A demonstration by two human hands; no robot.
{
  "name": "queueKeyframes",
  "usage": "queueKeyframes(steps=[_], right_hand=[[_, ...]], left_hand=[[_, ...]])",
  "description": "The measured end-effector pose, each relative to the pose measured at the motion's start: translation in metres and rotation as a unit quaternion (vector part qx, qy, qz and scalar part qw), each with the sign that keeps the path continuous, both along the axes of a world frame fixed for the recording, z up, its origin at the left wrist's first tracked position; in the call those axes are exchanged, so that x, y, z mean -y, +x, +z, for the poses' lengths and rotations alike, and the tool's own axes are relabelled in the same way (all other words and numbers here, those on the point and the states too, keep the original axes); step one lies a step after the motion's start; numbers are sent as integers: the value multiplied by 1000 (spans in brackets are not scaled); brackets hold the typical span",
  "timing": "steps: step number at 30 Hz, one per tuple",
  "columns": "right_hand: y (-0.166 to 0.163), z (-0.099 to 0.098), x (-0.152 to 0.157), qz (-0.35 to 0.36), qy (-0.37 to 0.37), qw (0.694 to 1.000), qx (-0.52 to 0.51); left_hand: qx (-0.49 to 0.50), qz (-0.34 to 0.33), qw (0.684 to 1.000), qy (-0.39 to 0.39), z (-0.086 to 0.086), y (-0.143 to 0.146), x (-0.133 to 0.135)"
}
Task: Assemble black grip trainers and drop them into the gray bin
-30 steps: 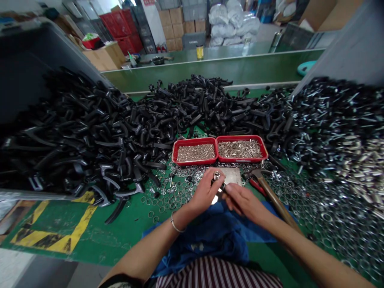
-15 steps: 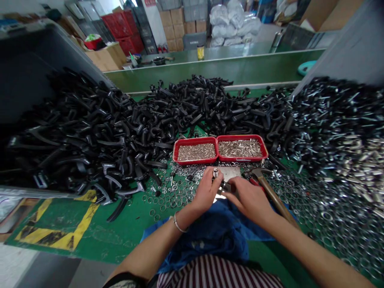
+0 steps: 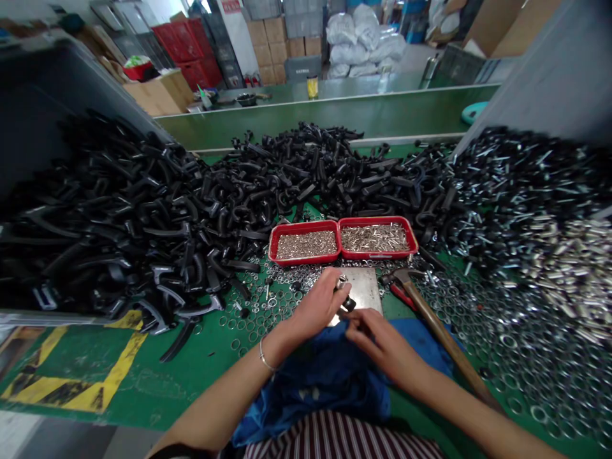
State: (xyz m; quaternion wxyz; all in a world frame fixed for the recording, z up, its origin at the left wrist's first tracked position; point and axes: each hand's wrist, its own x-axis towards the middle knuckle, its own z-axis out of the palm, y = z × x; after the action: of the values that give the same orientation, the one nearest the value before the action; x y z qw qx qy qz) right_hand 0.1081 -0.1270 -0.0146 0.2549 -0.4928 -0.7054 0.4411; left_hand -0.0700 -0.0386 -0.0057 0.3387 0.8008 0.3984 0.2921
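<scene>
The small black part with a shiny, cylindrical metal end was held by the left hand, between thumb and fingers. It looked light and stiff; the metal end would likely be slippery, making the black body the surer hold. The right hand hung just beside it, fingers curled loosely; whether they held anything, I could not tell.
</scene>
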Motion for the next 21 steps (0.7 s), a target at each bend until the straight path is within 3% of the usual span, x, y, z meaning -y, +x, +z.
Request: queueKeyframes(steps=[3, 7, 9, 12, 14, 18, 21], right_hand=[[1, -19, 43, 60, 75, 986, 133], [7, -41, 87, 81, -5, 983, 163], [11, -41, 94, 73, -31, 988, 135], [25, -28, 91, 57, -10, 994, 95], [42, -17, 84, 2, 26, 995, 94], [91, -8, 64, -102, 99, 980, 138], [122, -13, 46, -129, 147, 961, 196]], left_hand=[[-84, -37, 996, 3, -2, 2, -17], [-225, -141, 962, 67, -16, 29, -26], [-297, -145, 938, 107, -22, 44, -24], [-349, -107, 922, 127, -18, 55, -25], [-329, -106, 929, 133, -5, 57, -36], [-314, -74, 928, 188, 19, 66, -86], [-392, -52, 896, 202, 19, 81, -126]])
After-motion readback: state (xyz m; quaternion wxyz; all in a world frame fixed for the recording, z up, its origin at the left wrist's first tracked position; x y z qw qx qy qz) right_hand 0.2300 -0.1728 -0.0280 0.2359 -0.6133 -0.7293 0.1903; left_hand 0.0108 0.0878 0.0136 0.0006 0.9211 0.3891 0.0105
